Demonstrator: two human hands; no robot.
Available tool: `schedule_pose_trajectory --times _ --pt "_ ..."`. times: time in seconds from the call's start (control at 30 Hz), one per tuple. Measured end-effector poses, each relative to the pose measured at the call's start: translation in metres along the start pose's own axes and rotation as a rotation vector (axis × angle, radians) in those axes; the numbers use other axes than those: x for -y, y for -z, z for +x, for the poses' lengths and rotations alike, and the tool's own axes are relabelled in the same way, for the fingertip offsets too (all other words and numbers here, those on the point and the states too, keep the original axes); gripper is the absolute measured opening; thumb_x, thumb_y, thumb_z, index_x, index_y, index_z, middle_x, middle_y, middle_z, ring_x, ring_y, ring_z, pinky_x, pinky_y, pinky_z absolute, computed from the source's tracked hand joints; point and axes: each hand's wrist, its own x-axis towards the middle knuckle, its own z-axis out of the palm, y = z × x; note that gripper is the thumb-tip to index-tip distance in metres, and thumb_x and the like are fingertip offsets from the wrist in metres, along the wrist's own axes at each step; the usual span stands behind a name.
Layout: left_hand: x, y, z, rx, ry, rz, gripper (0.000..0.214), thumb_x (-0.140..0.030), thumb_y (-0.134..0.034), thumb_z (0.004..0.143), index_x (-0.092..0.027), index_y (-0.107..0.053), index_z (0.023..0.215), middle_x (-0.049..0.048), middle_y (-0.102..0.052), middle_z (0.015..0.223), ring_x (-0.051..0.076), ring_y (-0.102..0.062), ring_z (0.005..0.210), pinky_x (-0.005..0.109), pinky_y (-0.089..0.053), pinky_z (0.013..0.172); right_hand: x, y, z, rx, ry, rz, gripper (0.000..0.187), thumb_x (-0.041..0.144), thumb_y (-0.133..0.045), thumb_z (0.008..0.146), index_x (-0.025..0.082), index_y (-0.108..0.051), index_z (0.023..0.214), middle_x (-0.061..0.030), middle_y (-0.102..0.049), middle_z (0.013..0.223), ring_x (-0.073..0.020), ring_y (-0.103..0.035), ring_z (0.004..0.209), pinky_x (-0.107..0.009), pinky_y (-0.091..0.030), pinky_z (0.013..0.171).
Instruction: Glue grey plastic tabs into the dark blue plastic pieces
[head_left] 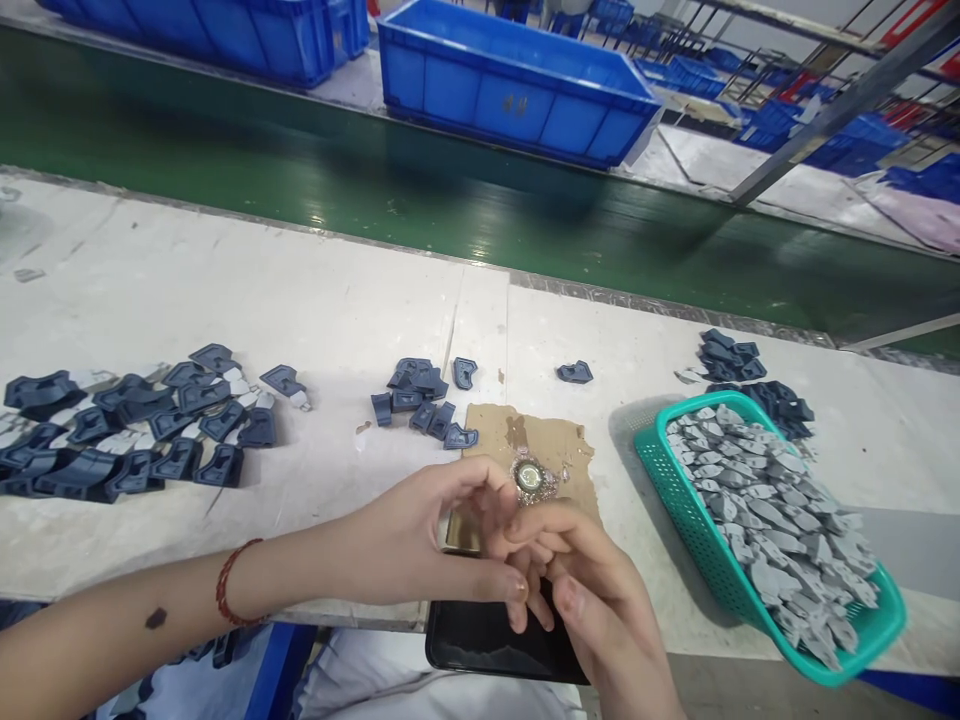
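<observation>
My left hand (427,540) and my right hand (592,600) meet at the table's front edge, fingers interlaced and touching each other. I cannot make out any part held between them. Just beyond the fingertips lies a small round metal piece (529,477) on a torn piece of brown cardboard (547,440). A black phone (487,640) lies under the hands at the edge. A small cluster of dark blue plastic parts (420,395) sits just past the cardboard. A red string bracelet is on my left wrist.
A big pile of dark blue parts (127,425) lies at the left. A teal basket (675,490) full of grey parts stands at the right, with more blue parts (739,365) behind it. A green conveyor belt (375,190) and blue crates (510,80) run beyond the table.
</observation>
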Motion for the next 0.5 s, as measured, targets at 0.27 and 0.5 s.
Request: schedule_pose_trajectory --times 0.27,0.5 --pt "0.0016 -0.0040 -0.0008 0.016 -0.025 0.107 0.029 -0.019 -0.069 0.083 -0.019 -0.043 0.071 -0.0053 -0.048 0.070 0.011 -0.047 0.068 0.025 -0.037 0.064 0.0058 -0.0021 -0.0064 0.058 -0.072 -0.130 0.037 0.052 -0.062 0.097 0.027 -0.069 0.124 -0.0054 -0.070 0.093 -0.0151 -0.059 0.071 -0.027 -0.041 0.063" --pt "0.0038 -0.0060 -0.0044 0.094 -0.078 0.063 0.022 -0.015 -0.066 0.079 -0.020 -0.045 0.076 -0.0073 -0.046 0.063 0.008 -0.041 0.057 0.020 -0.033 0.053 0.0038 -0.0035 -0.0119 0.119 -0.021 -0.138 0.049 0.058 -0.067 0.092 0.027 -0.069 0.129 -0.0074 -0.073 0.094 -0.0147 -0.061 0.064 -0.025 -0.036 0.052"
